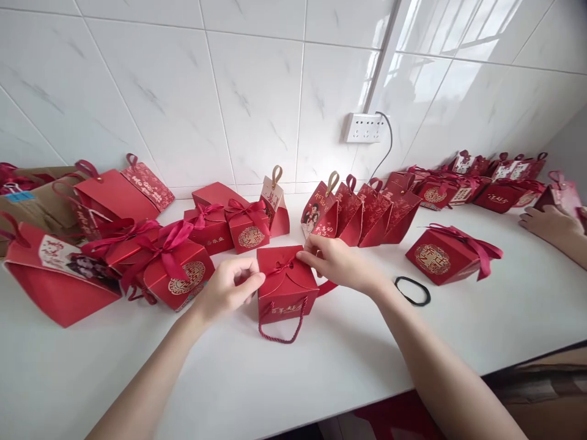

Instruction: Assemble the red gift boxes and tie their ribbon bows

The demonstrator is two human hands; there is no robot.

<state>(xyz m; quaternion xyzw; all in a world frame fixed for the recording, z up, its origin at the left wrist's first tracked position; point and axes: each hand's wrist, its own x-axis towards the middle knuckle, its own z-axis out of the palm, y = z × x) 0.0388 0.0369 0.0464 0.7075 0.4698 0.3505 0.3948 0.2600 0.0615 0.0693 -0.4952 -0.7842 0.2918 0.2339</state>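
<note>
A red gift box (288,296) with gold lettering and a twisted cord handle (282,339) stands upright on the white table in front of me. Across its folded top runs a thin dark red ribbon (282,267), knotted at the middle. My left hand (233,286) is closed in a pinch at the box's left edge, where one side of the ribbon leads. On the other side, my right hand (334,264) pinches the ribbon near the back right corner. A loose red ribbon end (327,287) shows below that hand.
Bow-tied red boxes (177,269) crowd the left, beside a brown carton (50,198). Several peaked boxes (360,211) stand behind. To the right lie a black loop (413,291) and another bow-tied box (443,256). Another person's hand (545,223) rests at far right.
</note>
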